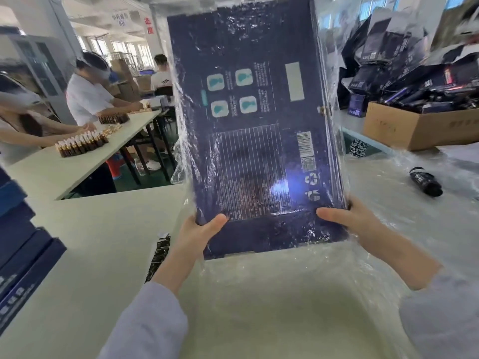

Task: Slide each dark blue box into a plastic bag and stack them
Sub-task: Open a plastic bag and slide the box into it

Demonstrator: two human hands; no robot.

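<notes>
Dark blue box (pixel 254 130): stiff, flat, probably light; plastic bag (pixel 334 130) around it slick, loose. Grips box's lower corners with left hand (pixel 199 234) and right hand (pixel 347 218), thumbs on front.

No wording is legible; the dark blue box (pixel 259 120) shows only a barcode (pixel 305 143), QR code (pixel 308 163) and recycling mark (pixel 312 178).

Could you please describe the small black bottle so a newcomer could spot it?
Start at the bagged dark blue box held upright mid-frame. On the white table to its right, before the cardboard carton, lies the bottle: alone, on its side.
</notes>
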